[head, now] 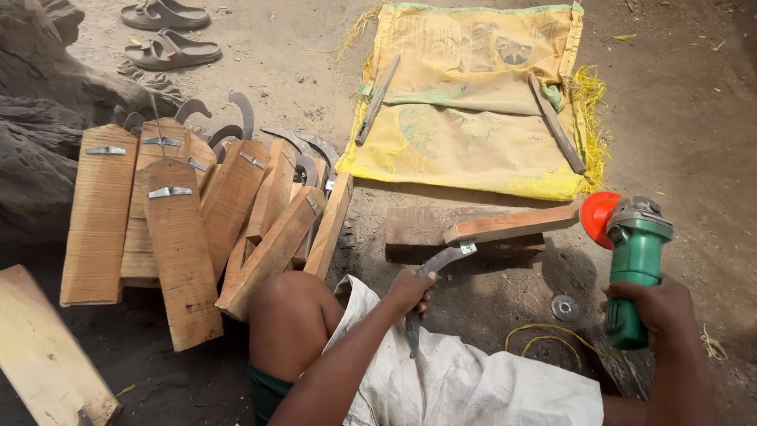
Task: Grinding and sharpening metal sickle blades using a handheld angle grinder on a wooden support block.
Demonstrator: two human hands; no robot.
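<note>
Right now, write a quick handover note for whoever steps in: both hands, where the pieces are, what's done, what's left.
Left hand: gripping the curved metal blade fixed to a wooden board, which rests on a wood block.
Right hand: holding the green angle grinder; its orange disc is at the board's far end, contact unclear.
Done or left: cannot tell for this piece. A stack of similar bladed boards lies to the left.
Nearby: a loose metal disc on the dirt, a yellow sack with two bars beyond.
</note>
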